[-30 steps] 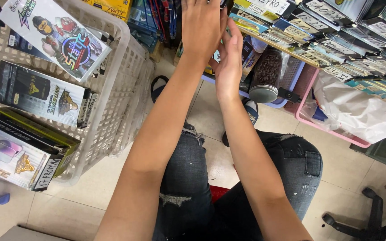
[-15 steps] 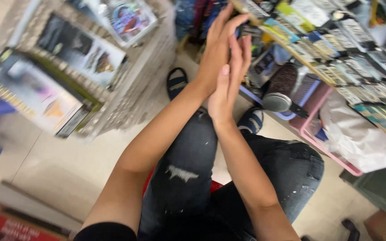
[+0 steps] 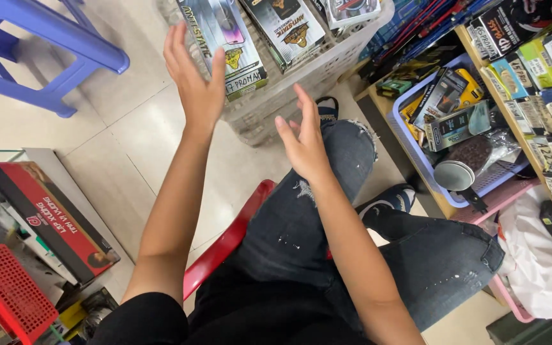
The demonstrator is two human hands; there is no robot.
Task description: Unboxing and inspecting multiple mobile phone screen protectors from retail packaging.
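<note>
Both forearms reach forward and up, bare to above the elbow. The left hand (image 3: 194, 83) is raised higher, palm facing right, fingers spread and empty. The right hand (image 3: 301, 140) sits lower, fingers straight and loosely together, also empty. The two hands are apart.

Both empty hands, left hand (image 3: 194, 86) and right hand (image 3: 304, 142), raised before white basket (image 3: 314, 73).

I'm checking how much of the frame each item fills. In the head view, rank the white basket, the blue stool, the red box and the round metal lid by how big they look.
1. white basket, cut off at the top
2. red box; close to the stool in apparent size, and nearer the camera, so unsure
3. blue stool, partly out of frame
4. round metal lid
</note>
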